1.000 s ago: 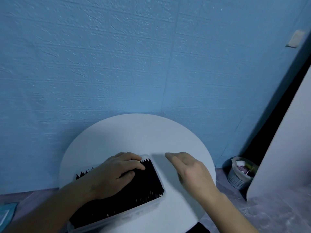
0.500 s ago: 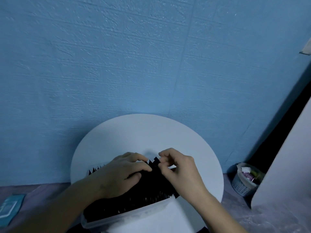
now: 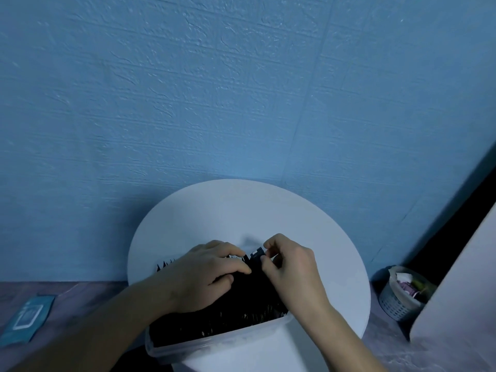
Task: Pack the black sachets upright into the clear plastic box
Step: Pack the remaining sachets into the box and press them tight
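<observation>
A clear plastic box (image 3: 214, 345) stands on the near part of a round white table (image 3: 241, 210). It is packed with several black sachets (image 3: 236, 310) standing upright. My left hand (image 3: 204, 275) lies on top of the sachets with curled fingers pressing them toward the left. My right hand (image 3: 290, 267) is at the box's far right corner and pinches one black sachet (image 3: 256, 254) by its top edge, raised a little above the others. Much of the row is hidden under both hands.
A blue textured wall rises directly behind the table. On the floor at the right stands a small grey basket (image 3: 397, 304) with wrappers in it, beside a pale board (image 3: 461, 285). A teal packet (image 3: 26, 318) lies on the floor at the left.
My right hand came in from the bare table to the box's far right corner and now pinches a sachet there. My left hand stayed on the sachets. The view shifted left.
</observation>
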Demonstrator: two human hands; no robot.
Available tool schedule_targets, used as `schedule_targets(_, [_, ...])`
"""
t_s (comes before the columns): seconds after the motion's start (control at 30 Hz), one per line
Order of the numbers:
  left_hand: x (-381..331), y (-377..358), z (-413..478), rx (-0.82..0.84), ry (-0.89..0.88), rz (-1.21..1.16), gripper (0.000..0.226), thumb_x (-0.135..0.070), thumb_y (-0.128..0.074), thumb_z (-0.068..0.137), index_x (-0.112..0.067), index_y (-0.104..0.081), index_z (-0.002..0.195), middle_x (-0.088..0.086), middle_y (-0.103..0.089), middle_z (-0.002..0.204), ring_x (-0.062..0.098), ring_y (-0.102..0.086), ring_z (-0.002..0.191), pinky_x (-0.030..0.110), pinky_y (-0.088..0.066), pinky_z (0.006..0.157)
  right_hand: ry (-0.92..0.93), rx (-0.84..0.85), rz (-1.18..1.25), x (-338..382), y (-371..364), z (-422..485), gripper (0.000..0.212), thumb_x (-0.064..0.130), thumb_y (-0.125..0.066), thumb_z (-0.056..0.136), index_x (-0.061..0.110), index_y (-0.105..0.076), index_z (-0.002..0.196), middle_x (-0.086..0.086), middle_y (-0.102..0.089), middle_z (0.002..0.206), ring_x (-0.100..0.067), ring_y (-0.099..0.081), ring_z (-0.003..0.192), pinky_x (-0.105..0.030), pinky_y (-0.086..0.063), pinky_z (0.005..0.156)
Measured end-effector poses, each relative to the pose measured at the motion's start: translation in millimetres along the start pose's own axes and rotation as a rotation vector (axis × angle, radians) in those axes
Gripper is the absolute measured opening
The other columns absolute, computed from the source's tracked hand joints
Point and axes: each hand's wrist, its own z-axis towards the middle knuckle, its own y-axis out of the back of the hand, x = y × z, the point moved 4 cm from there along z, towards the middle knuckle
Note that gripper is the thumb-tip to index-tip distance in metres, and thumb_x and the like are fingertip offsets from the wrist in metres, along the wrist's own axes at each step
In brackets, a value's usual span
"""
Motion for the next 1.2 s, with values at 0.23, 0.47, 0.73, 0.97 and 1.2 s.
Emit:
schedule_targets(0.23, [-1, 2, -1, 0.004, 0.004, -0.004, 0.048, -0.042, -0.028, 0.09, -0.049, -0.052, 0.131, -0.023, -0.044, 0.144, 0.001, -0.036, 0.136, 0.032, -0.03, 0.116, 0.004, 0.039, -0.029, -2, 3, -6, 0.014, 0.021, -0.073, 0.088, 0.029, -0.061, 0.09, 0.011, -0.067, 0.081, -0.007, -0.063, 0.074, -0.018, -0.049, 0.068])
schedule_targets(0.47, [-1, 1, 0, 0.012, 0.003, -0.001, 0.048, -0.041, -0.029, 0.09, -0.049, -0.051, 0.132, -0.026, -0.043, 0.142, 0.0, -0.035, 0.135, 0.035, -0.031, 0.115, 0.013, 0.148, -0.013, 3, 4, -6, 0.019, 0.02, -0.075, 0.078, 0.028, -0.062, 0.089, 0.01, -0.064, 0.092, -0.008, -0.062, 0.08, -0.028, -0.053, 0.075])
schedule_targets(0.73, [-3, 3, 0, 0.014, -0.008, -0.003, 0.051, -0.041, -0.027, 0.089, -0.046, -0.053, 0.133, -0.023, -0.044, 0.143, 0.001, -0.035, 0.136, 0.03, -0.028, 0.115, 0.122, 0.177, -0.116, 12, 1, -5, 0.013, 0.017, -0.073, 0.084, 0.028, -0.067, 0.084, 0.012, -0.06, 0.089, -0.008, -0.058, 0.082, -0.016, -0.042, 0.069])
schedule_targets(0.97, [-2, 0, -2, 0.001, -0.005, 0.011, 0.047, -0.039, -0.03, 0.091, -0.048, -0.051, 0.132, -0.024, -0.043, 0.143, -0.001, -0.034, 0.136, 0.031, -0.03, 0.115, 0.108, 0.19, -0.153, 12, 5, -9, 0.017, 0.011, -0.062, 0.083, 0.023, -0.059, 0.094, 0.008, -0.061, 0.088, -0.014, -0.057, 0.08, -0.027, -0.047, 0.068])
schedule_targets(1.2, [0, 2, -3, 0.012, 0.01, -0.007, 0.05, -0.041, -0.028, 0.09, -0.048, -0.05, 0.134, -0.026, -0.042, 0.143, -0.003, -0.032, 0.136, 0.03, -0.028, 0.116, 0.125, 0.064, -0.081, 1, -6, -13, 0.018, 0.033, -0.069, 0.091, 0.027, -0.061, 0.076, 0.009, -0.061, 0.077, -0.009, -0.053, 0.082, -0.022, -0.043, 0.073])
